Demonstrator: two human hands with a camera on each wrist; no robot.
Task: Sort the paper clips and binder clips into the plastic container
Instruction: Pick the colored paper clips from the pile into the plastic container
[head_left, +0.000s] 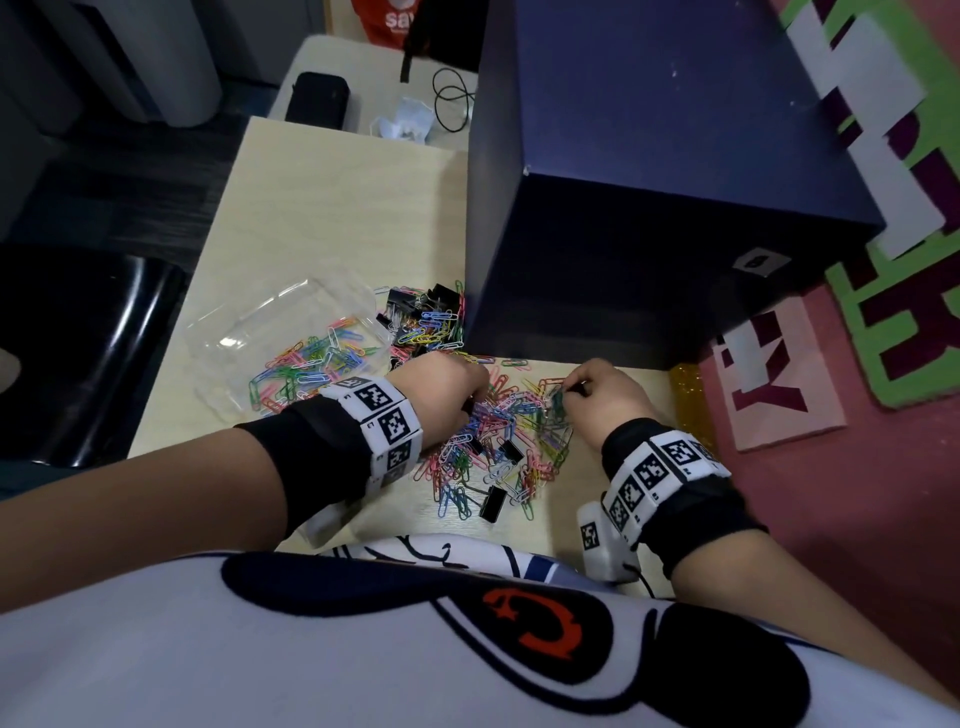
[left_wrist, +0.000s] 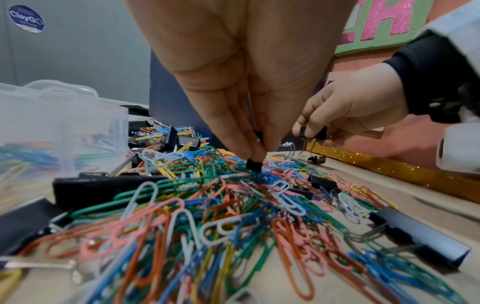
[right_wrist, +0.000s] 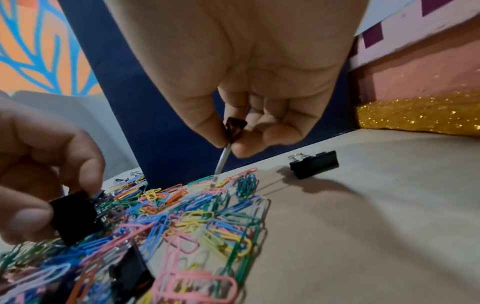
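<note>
- left hand (left_wrist: 233, 86): fingertips pinched narrow on a small black binder clip (left_wrist: 253, 165), right at the top of the loose pile (head_left: 493, 441), clip barely clear of it or still touching (can't tell which)
- right hand (right_wrist: 249, 82): thumb and forefinger pinch another small binder clip (right_wrist: 235, 127) by its black body, wire handle hanging down with its tip at the paper clips below
- plastic container (head_left: 244, 332): clear, on the table (head_left: 337, 208) left of the pile, already holds coloured paper clips; a second heap of binder clips (head_left: 421, 312) sits just beyond it against the dark blue box (head_left: 649, 182)
- one stray binder clip (right_wrist: 314, 164) lies alone on bare table, apart from the pile on the right-hand side
- handling, my read: binder clips are light, stiff sprung steel; grip the black body across its flat sides, since the wire handles pivot and will swing
- paper clips: very light, coated wire, slick and prone to interlock (expect one to drag out a chain); pinch a single loop end and lift slowly, or rake a bunch with flat fingers
- risk: handles of a lifted binder clip snag paper clips and carry them into the wrong compartment, so shake free over the pile first
</note>
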